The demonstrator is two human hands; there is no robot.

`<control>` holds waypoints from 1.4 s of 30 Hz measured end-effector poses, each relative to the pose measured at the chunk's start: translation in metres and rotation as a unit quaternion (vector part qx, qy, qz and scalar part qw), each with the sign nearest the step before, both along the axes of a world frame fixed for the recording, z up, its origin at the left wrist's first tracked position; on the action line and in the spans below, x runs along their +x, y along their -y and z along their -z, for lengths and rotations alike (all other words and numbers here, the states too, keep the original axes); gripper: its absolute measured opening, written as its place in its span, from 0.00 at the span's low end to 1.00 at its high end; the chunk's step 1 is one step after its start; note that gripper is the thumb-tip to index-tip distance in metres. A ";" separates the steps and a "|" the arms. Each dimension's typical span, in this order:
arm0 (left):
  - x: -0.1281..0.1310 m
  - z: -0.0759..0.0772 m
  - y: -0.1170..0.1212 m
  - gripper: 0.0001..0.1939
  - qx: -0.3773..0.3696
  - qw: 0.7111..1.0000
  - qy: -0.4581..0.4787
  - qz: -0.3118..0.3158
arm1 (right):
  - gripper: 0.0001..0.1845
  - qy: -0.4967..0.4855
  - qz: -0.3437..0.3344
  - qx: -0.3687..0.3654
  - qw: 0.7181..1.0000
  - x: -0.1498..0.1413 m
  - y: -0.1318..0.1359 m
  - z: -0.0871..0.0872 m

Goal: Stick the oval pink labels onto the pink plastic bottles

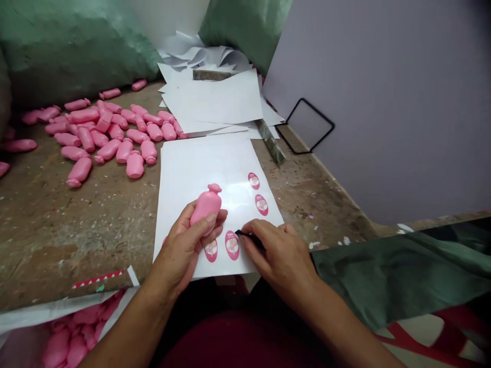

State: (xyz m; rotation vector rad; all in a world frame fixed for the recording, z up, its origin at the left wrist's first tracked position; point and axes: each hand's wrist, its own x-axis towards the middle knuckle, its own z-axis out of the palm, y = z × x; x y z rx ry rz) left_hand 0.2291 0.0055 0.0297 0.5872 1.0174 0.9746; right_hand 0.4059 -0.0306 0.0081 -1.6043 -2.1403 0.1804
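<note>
My left hand (183,244) is closed round a pink plastic bottle (207,204), its capped end pointing up and away from me. Below lies a white sticker sheet (199,159) with several oval pink labels on it. My right hand (276,250) pinches a slim black tool (251,239); its kind is hard to make out. The tool's tip is at the upper right edge of one oval label (232,245). Another label (210,250) is partly behind my left fingers. Two more labels, an upper one (253,181) and a lower one (261,205), sit near the sheet's right edge.
Many pink bottles (109,150) lie loose on the worn table (115,214) at left. Used white sheets (218,99) are heaped at the back, near a narrow bar (271,142). A black wire frame (333,125) stands at right. An open bag (34,316) of bottles is at lower left.
</note>
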 end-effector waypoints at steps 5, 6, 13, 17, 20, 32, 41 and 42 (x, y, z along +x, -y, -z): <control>0.001 -0.003 -0.002 0.17 -0.011 1.000 -0.002 0.001 | 0.07 0.017 0.006 0.016 1.000 0.001 0.003 -0.001; 0.001 -0.004 -0.002 0.17 -0.014 1.000 -0.004 -0.001 | 0.07 0.020 0.005 0.021 1.000 0.001 0.003 -0.002; 0.005 -0.005 -0.002 0.21 -0.025 0.999 -0.024 -0.012 | 0.09 0.028 0.006 0.020 0.999 -0.001 0.003 -0.005; 0.003 -0.003 -0.003 0.23 -0.032 0.999 -0.033 0.004 | 0.10 0.024 0.004 0.019 1.000 -0.002 0.004 -0.005; 0.001 -0.002 -0.004 0.22 -0.037 0.999 -0.028 0.013 | 0.10 0.026 0.005 0.019 0.999 -0.003 0.005 -0.005; -0.001 -0.002 -0.005 0.22 -0.047 0.999 0.010 -0.009 | 0.06 -0.071 0.012 -0.086 0.994 0.004 -0.002 -0.007; 0.002 -0.003 -0.003 0.19 -0.030 0.999 0.006 -0.019 | 0.11 0.021 0.035 -0.032 0.999 -0.003 -0.006 -0.003; 0.002 -0.003 -0.003 0.19 -0.030 0.999 0.003 -0.020 | 0.11 0.001 0.047 -0.049 0.998 -0.003 -0.007 -0.004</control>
